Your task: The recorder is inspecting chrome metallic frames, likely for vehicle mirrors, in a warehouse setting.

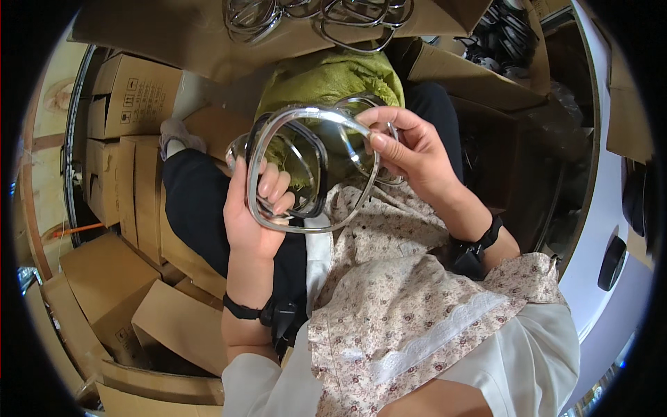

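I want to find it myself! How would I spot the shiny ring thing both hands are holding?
Look above the flowery lap, in front of the green cloth bag. The left hand and right hand hold a silver rounded-square frame. Unlike the black frame nested behind it, it is bright chrome and sits frontmost.

Surroundings. Stacked brown cardboard boxes (132,97) fill the space to the left of the hands, with further flattened and open cartons (118,292) below and left. A cardboard sheet (174,35) lies beyond the hands, carrying more metal rings (326,14). A green cloth (326,80) sits just behind. To the right stands a white curved panel (597,229); lighting is even.
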### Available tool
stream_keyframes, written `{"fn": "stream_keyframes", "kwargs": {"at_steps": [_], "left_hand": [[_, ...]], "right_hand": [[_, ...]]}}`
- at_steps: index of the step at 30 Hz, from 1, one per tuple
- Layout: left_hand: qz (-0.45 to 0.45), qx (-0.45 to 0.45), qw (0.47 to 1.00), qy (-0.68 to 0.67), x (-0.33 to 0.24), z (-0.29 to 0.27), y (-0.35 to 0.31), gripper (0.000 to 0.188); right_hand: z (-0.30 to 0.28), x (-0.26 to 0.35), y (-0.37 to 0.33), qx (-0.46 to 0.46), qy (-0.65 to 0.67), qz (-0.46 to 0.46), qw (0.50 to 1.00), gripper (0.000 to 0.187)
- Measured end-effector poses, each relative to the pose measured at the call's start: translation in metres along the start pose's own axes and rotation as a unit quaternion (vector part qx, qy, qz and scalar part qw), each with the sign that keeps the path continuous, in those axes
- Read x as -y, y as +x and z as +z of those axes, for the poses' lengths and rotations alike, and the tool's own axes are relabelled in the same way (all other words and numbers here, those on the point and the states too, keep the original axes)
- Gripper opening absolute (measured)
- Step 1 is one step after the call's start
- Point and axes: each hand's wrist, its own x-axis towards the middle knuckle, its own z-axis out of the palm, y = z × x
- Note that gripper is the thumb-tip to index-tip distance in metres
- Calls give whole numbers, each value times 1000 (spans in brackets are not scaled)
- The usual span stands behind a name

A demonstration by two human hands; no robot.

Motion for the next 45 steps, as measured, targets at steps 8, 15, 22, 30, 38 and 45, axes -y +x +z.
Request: {"fn": "stream_keyframes", "kwargs": {"at_steps": [8, 15, 22, 30, 38, 45], "left_hand": [[69, -10, 989, 131, 6, -3, -8, 26], [105, 21, 967, 232, 7, -5, -11, 22], [115, -45, 950, 288, 3, -7, -11, 22], [18, -89, 956, 278, 2, -14, -2, 31], [-40, -117, 910, 396, 13, -19, 6, 28], [-59, -143, 912, 381, 13, -19, 8, 26]], "right_hand": [[-7, -2, -4, -5, 1, -30, 1000, 25], [-9, -6, -6, -17, 17, -65, 998, 27], [-8, 2, -6, -44, 79, 14, 996, 21], [-6, 15, -4, 11, 149, 61, 987, 21], [-2, 21, -5, 54, 180, 43, 981, 30], [-7, 20, -5, 41, 200, 42, 978, 27]]}}
